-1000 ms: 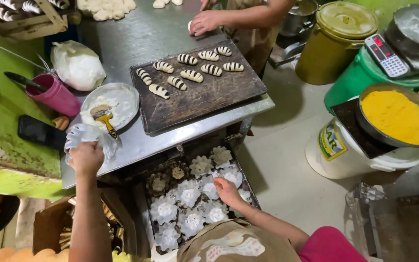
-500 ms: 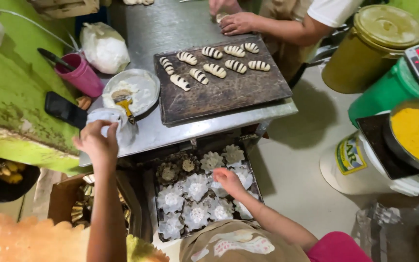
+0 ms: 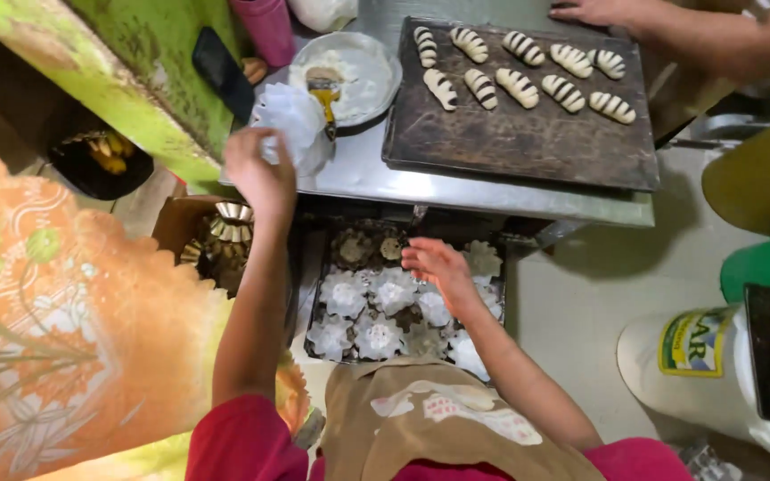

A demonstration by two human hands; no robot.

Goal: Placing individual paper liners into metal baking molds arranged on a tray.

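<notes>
Your left hand [image 3: 260, 174] grips the stack of white paper baking liners [image 3: 291, 120] at the steel table's [image 3: 456, 187] near edge. Your right hand [image 3: 434, 267], fingers spread, hovers over the dark tray of lined moulds [image 3: 376, 307] — seat one liner per empty mould.

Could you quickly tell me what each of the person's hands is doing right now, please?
Left hand: closed on the stack of white paper liners on the steel table.
Right hand: open, holding nothing, over the muffin tray.
</notes>
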